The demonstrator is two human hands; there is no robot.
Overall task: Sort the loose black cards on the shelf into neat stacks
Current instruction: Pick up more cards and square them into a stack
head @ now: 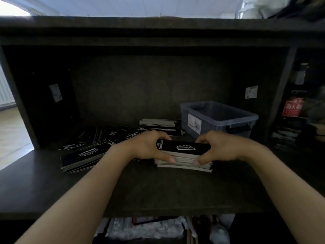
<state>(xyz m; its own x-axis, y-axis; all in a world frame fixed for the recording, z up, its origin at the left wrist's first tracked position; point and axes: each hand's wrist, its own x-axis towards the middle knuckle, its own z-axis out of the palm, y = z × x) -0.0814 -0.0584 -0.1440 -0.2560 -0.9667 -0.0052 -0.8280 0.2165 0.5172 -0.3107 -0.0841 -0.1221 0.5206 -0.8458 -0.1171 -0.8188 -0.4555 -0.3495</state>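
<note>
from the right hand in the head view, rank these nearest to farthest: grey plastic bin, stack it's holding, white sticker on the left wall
1. The held stack, gripped between the right hand and the left hand.
2. The grey plastic bin, just behind and slightly right of the hand.
3. The white sticker, far across on the left wall.

A dark wooden shelf unit (158,187) sits in dim shadow; daylight brightens the pale ceiling (123,6) above and light floor (10,131) at left.
</note>
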